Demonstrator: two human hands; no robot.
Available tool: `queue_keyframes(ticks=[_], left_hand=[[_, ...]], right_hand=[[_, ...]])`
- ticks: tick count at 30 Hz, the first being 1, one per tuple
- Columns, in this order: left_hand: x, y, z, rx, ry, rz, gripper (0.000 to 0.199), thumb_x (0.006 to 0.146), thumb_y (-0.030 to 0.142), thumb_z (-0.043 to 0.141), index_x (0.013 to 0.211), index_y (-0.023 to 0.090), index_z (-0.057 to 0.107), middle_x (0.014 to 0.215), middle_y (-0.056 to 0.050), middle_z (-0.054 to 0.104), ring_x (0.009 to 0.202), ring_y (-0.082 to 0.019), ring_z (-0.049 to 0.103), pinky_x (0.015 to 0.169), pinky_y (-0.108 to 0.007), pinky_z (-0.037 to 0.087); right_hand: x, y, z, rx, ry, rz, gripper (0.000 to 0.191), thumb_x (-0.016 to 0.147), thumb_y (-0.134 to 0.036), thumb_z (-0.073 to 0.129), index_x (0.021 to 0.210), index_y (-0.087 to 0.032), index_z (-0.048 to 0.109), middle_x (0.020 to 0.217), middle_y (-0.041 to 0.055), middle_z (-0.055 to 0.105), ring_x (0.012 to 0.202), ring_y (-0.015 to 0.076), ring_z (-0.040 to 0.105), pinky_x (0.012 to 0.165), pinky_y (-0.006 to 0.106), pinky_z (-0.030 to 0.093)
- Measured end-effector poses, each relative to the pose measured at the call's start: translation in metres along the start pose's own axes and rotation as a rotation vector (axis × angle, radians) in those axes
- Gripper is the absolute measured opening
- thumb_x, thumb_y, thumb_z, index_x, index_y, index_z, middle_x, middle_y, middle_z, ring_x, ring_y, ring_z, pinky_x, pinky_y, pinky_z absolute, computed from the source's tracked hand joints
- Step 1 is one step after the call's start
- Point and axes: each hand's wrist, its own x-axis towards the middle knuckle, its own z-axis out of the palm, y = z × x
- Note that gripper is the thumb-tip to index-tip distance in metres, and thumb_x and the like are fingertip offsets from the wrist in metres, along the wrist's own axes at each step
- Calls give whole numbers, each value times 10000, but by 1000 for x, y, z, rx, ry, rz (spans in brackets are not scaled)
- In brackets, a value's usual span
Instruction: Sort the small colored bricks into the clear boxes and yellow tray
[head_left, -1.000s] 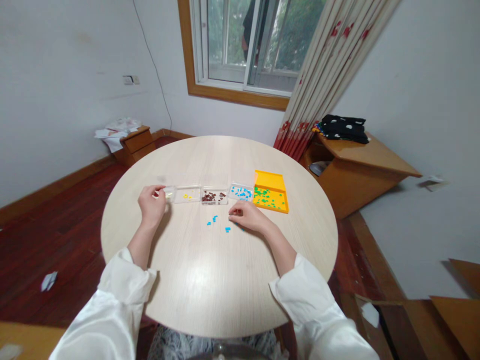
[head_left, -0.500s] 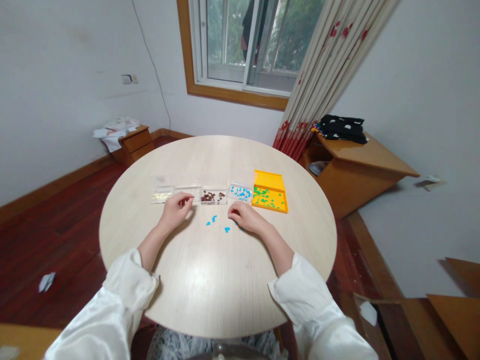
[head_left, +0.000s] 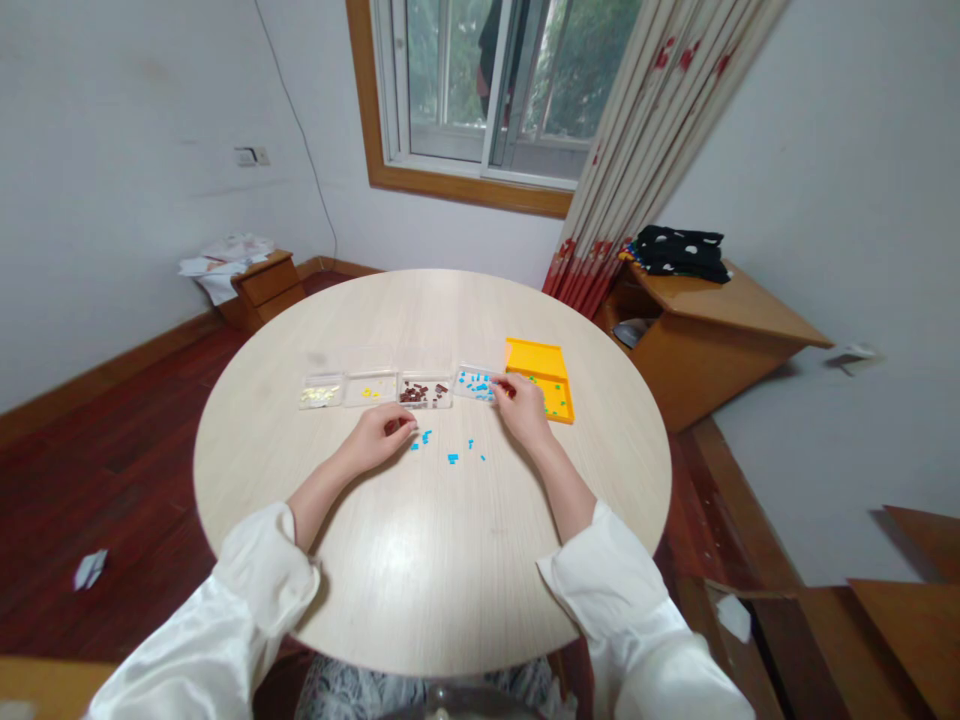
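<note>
My left hand (head_left: 381, 438) rests low over the table, its thumb and index finger pinched together beside a few small blue pieces (head_left: 425, 438). Whatever sits in that pinch is too small to make out. At the right end of a clear box of blue pieces (head_left: 474, 382), my right hand (head_left: 523, 408) has its fingertips together; a held piece cannot be made out. That hand also covers part of the yellow case (head_left: 574, 408) with green pieces. Another blue cluster (head_left: 453, 459) lies on the tabletop between the hands, with two tiny blue bits near it.
Left of the blue box stand clear boxes with dark brown pieces (head_left: 424, 392), yellow pieces (head_left: 370, 393) and pale pieces (head_left: 321, 395). All rest on a round wooden table (head_left: 435, 560). A window, a curtain (head_left: 637, 120) and a cabinet (head_left: 739, 320) are beyond it.
My left hand has come right and nearer, from the yellow-piece box to the blue pieces. My right hand has moved away and right, from the loose pieces to the blue box's edge.
</note>
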Motion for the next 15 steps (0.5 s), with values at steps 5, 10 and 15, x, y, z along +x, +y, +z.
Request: queue_keyframes(ticks=[5, 10, 15], left_hand=[[1, 1, -2, -6, 15, -3, 209, 809, 311, 520, 742, 153, 639, 700, -33, 624, 624, -127, 514, 599, -248, 400], [1, 2, -3, -12, 19, -9, 220, 809, 325, 522, 744, 151, 640, 691, -33, 618, 623, -127, 510, 595, -247, 399], [0, 0, -2, -18, 3, -3, 227, 814, 326, 525, 790, 147, 663, 718, -42, 619, 630, -126, 509, 611, -255, 412]], right_hand=[[2, 10, 0, 10, 72, -8, 265, 824, -193, 483, 1003, -149, 673, 1020, 126, 689, 920, 208, 630, 841, 363, 483], [2, 11, 2, -12, 72, -9, 292, 826, -181, 465, 1032, -143, 668, 1034, 125, 689, 949, 211, 628, 866, 369, 479], [0, 3, 1, -8, -18, -19, 245, 809, -153, 479, 934, -134, 688, 923, 108, 699, 795, 178, 620, 767, 323, 481]])
